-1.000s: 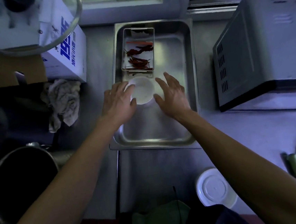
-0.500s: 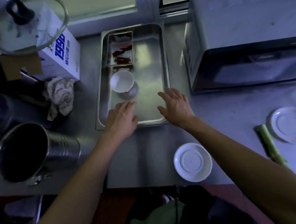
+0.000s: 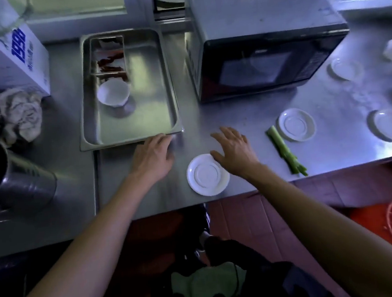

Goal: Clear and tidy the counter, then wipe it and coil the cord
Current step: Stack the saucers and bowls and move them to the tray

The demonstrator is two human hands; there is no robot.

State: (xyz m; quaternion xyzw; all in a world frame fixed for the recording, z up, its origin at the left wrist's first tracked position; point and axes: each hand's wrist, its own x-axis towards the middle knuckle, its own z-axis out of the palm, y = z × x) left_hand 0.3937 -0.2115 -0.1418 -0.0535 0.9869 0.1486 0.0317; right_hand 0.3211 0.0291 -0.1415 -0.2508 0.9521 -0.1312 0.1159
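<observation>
Left hand (image 3: 152, 156): fingers straight and relaxed, palm down, fingertips at the near rim of the steel tray (image 3: 170, 83), holding nothing.
Right hand (image 3: 234, 150): fingers spread, palm down over the tabletop (image 3: 247, 117), thumb at the edge of the near saucer (image 3: 207, 174), gripping nothing.
Steel tray: at 11 o'clock from the hands, holding a white bowl (image 3: 113, 93) and a small insert with red chillies (image 3: 111, 64).
Green stalk (image 3: 285, 150): at 3 o'clock from the right hand, just beside a second saucer (image 3: 296, 124).
Microwave (image 3: 263, 39): at 1 o'clock.
Rag (image 3: 18, 115): at 10 o'clock, crumpled, beside a printed box (image 3: 20, 60).
Metal pot (image 3: 13, 178): at 9 o'clock.
</observation>
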